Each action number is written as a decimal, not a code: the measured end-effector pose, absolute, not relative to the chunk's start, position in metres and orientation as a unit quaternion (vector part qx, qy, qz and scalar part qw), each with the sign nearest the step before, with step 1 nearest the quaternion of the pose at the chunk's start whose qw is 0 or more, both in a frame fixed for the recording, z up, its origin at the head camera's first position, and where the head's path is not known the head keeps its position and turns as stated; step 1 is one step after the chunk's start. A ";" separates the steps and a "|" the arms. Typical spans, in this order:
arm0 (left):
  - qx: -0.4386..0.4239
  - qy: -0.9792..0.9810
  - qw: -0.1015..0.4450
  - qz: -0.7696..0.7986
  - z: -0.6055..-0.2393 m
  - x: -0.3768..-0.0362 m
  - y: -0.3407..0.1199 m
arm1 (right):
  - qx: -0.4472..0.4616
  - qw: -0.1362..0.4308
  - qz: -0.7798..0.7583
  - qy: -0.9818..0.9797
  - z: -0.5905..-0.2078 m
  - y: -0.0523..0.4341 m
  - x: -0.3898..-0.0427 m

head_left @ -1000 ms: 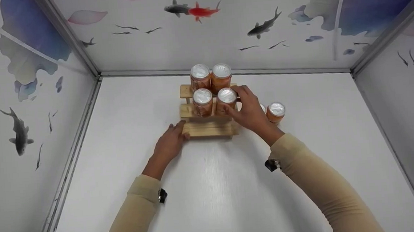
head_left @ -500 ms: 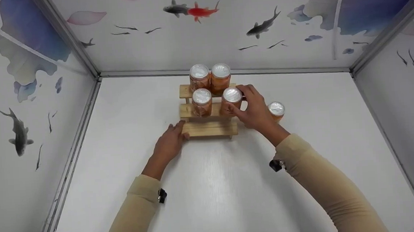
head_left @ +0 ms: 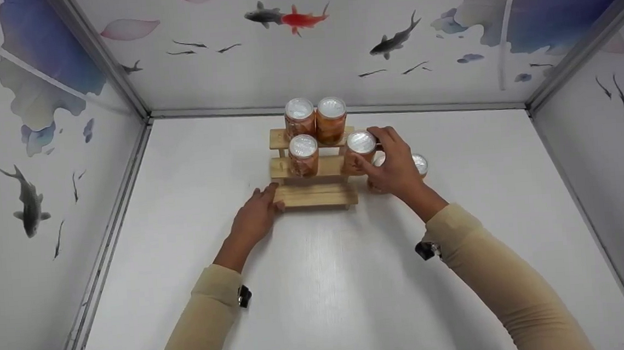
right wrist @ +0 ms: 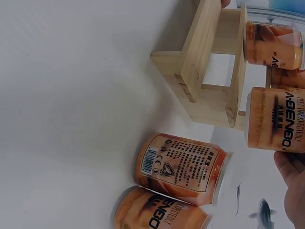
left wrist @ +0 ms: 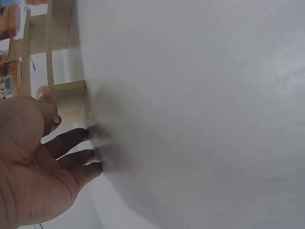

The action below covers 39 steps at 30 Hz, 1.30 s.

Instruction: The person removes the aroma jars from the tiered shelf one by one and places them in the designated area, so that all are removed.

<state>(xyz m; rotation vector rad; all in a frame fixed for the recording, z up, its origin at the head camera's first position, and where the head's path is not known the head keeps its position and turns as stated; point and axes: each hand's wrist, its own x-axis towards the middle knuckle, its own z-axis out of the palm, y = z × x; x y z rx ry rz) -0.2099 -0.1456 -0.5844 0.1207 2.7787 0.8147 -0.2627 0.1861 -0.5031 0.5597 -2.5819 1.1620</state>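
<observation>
A three-step wooden display stand point(head_left: 315, 196) is on the white table. The left hand point(head_left: 255, 216) holds the left end of its lowest step between thumb and index finger. In the left wrist view the other fingers point(left wrist: 78, 155) reach the tabletop. The right hand point(head_left: 396, 163) grips an orange can point(head_left: 360, 144) with a silvery lid, thumb in front and fingers behind. This can is upright at the middle step's right end and reaches out past it. A similar can point(head_left: 303, 156) stands on the same step's left part, two more cans point(head_left: 331, 121) on the top step.
Two more orange cans, one point(right wrist: 183, 167) beside the other point(right wrist: 157, 210), stand on the table right of the stand, partly behind the right hand in the head view. Printed wall panels point(head_left: 326, 58) enclose the table point(head_left: 310, 307) at the back and sides.
The right hand has moved right along the middle step with its can, away from the left can to the stand's right end. The left hand has stayed in place.
</observation>
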 end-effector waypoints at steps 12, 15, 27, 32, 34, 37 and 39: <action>0.038 0.948 0.122 0.291 -0.589 -0.213 -0.147 | 0.169 0.135 0.403 -0.889 -0.500 0.206 -0.260; 0.039 0.948 0.121 0.291 -0.589 -0.213 -0.147 | 0.166 0.139 0.399 -0.891 -0.499 0.212 -0.260; 0.036 0.950 0.124 0.284 -0.589 -0.213 -0.145 | 0.147 0.149 0.390 -0.897 -0.497 0.240 -0.259; 0.050 0.953 0.113 0.275 -0.588 -0.211 -0.146 | 0.147 0.164 0.392 -0.893 -0.499 0.253 -0.260; 0.055 0.954 0.109 0.274 -0.588 -0.211 -0.147 | 0.147 0.171 0.389 -0.893 -0.499 0.258 -0.260; 0.057 0.953 0.107 0.277 -0.588 -0.212 -0.147 | 0.142 0.177 0.385 -0.895 -0.498 0.265 -0.260; 0.057 0.952 0.108 0.281 -0.589 -0.213 -0.147 | 0.139 0.181 0.379 -0.897 -0.498 0.270 -0.260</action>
